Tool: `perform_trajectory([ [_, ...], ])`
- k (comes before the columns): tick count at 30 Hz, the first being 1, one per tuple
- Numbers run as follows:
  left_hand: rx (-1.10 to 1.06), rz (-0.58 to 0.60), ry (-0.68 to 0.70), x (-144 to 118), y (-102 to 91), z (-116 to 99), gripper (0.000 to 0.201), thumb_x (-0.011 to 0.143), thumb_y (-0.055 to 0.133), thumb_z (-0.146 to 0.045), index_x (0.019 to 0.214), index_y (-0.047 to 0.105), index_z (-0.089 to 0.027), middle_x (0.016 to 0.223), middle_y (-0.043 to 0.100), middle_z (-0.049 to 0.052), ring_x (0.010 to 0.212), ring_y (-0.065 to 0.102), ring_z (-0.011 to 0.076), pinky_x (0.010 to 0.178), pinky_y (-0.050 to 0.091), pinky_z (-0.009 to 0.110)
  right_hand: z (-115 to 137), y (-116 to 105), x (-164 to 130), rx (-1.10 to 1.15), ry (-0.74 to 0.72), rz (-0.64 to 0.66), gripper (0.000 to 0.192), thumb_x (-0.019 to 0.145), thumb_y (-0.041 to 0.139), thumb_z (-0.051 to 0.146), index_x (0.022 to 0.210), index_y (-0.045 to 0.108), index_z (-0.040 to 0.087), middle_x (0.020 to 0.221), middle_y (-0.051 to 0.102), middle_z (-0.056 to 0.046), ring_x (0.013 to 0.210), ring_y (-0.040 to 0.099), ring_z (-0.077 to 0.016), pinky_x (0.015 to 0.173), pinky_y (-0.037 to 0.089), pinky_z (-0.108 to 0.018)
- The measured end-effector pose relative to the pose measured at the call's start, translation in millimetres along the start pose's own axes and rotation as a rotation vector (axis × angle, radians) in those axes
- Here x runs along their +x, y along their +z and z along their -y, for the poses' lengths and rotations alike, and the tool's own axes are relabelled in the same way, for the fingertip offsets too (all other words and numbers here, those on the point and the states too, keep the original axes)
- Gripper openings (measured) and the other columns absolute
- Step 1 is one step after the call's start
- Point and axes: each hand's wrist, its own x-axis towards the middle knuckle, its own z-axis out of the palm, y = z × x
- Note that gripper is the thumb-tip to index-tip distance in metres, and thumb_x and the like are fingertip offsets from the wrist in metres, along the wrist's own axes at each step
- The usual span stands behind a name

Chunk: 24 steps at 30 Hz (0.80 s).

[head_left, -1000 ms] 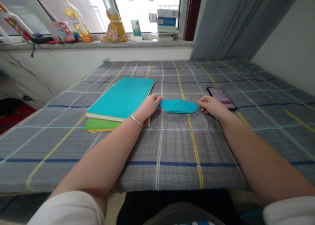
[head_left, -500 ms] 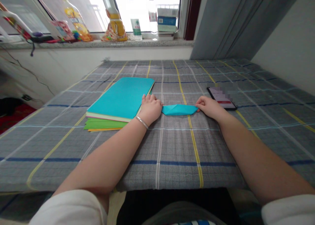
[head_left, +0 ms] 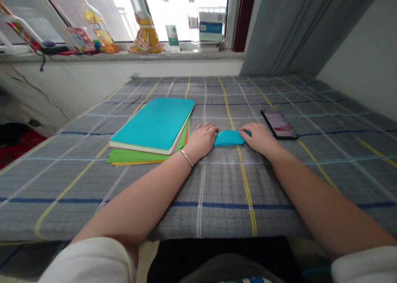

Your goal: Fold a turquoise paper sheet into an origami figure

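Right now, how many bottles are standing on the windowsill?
4. A yellow-labelled bottle stands at the left, an orange bottle near the middle, then a green-labelled bottle and a clear bottle beside the boxes. Clutter may hide others.

Both forearms stretch forward, converging toward the middle. The left hand, a bangle at its wrist, lies palm down with fingers flat. The right hand lies palm down too, close beside it, fingers pointing inward.

I see bright daylight pouring from the window at twelve o'clock, blown out to white. Shadows lie soft. Edges bow with wide-angle distortion; the phone screen is pixelated.
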Motion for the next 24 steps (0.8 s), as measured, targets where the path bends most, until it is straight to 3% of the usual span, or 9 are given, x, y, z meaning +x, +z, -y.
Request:
perform_trajectory([
  [2, 0.01, 0.009, -0.001, -0.7, 0.5, -5.6, 0.044, 0.104, 0.026, -0.032, 0.137, 0.051, -0.017, 0.143, 0.054, 0.01, 0.135, 0.047, 0.0249, 0.116, 0.026, 0.049, 7.4, 4.4, -0.1, -0.001, -0.037, 0.013, 0.042, 0.095, 0.039, 0.038, 0.121, 0.068, 0.021, 0.128, 0.065, -0.009, 0.123, 0.054, -0.0282, 0.109, 0.035, -0.048],
  [5, 0.044, 0.009, 0.006, -1.2, 0.9, -9.9, 0.049, 0.104, 0.025, -0.04, 0.141, 0.047, -0.018, 0.144, 0.052, 0.011, 0.136, 0.046, 0.0255, 0.119, 0.019, 0.05, 17.7, 8.9, -1.2, -0.075, -0.043, 0.023, 0.049, 0.099, 0.03, 0.042, 0.134, 0.059, 0.024, 0.142, 0.056, -0.007, 0.137, 0.04, -0.0335, 0.115, 0.016, -0.062],
  [7, 0.06, 0.008, 0.014, -0.8, 1.8, -10.8, 0.051, 0.103, 0.025, -0.043, 0.143, 0.046, -0.017, 0.145, 0.051, 0.012, 0.137, 0.045, 0.0257, 0.119, 0.019, 0.049, 21.5, 11.0, -1.7, -0.113, -0.076, 0.05, 0.054, 0.099, 0.024, 0.045, 0.14, 0.053, 0.024, 0.147, 0.051, -0.007, 0.142, 0.032, -0.0354, 0.115, 0.009, -0.065],
  [13, 0.043, 0.036, 0.081, 3.7, 8.7, -11.8, 0.051, 0.103, 0.025, -0.038, 0.147, 0.039, -0.016, 0.151, 0.045, 0.009, 0.14, 0.04, 0.0213, 0.121, 0.017, 0.044, 22.3, 16.8, -0.2, -0.137, -0.122, 0.198, 0.063, 0.099, 0.017, 0.048, 0.153, 0.034, 0.02, 0.159, 0.032, -0.009, 0.149, 0.017, -0.0316, 0.119, 0.012, -0.054],
  [16, 0.039, 0.085, 0.093, 6.2, 11.2, -13.1, 0.054, 0.103, 0.022, -0.04, 0.15, 0.035, -0.016, 0.155, 0.038, 0.008, 0.144, 0.034, 0.0216, 0.121, 0.016, 0.047, 24.6, 16.9, 0.3, -0.152, -0.104, 0.239, 0.069, 0.098, 0.016, 0.054, 0.155, 0.028, 0.016, 0.161, 0.026, -0.011, 0.149, 0.013, -0.0323, 0.119, 0.009, -0.054],
  [20, 0.057, 0.159, 0.068, 7.1, 9.2, -15.3, 0.055, 0.103, 0.021, -0.041, 0.153, 0.03, -0.019, 0.159, 0.029, 0.006, 0.148, 0.025, 0.0221, 0.121, 0.014, 0.049, 28.1, 14.8, 0.4, -0.157, -0.081, 0.257, 0.075, 0.095, 0.017, 0.064, 0.155, 0.027, 0.021, 0.161, 0.024, -0.01, 0.149, 0.012, -0.0335, 0.119, 0.009, -0.056],
  [24, 0.065, 0.197, 0.062, 6.5, 7.3, -15.9, 0.057, 0.103, 0.021, -0.041, 0.154, 0.027, -0.018, 0.16, 0.025, 0.006, 0.149, 0.022, 0.0241, 0.121, 0.015, 0.05, 25.8, 16.3, 1.8, -0.166, -0.083, 0.292, 0.074, 0.095, 0.02, 0.063, 0.156, 0.023, 0.021, 0.162, 0.02, -0.01, 0.149, 0.01, -0.0337, 0.119, 0.008, -0.056],
])
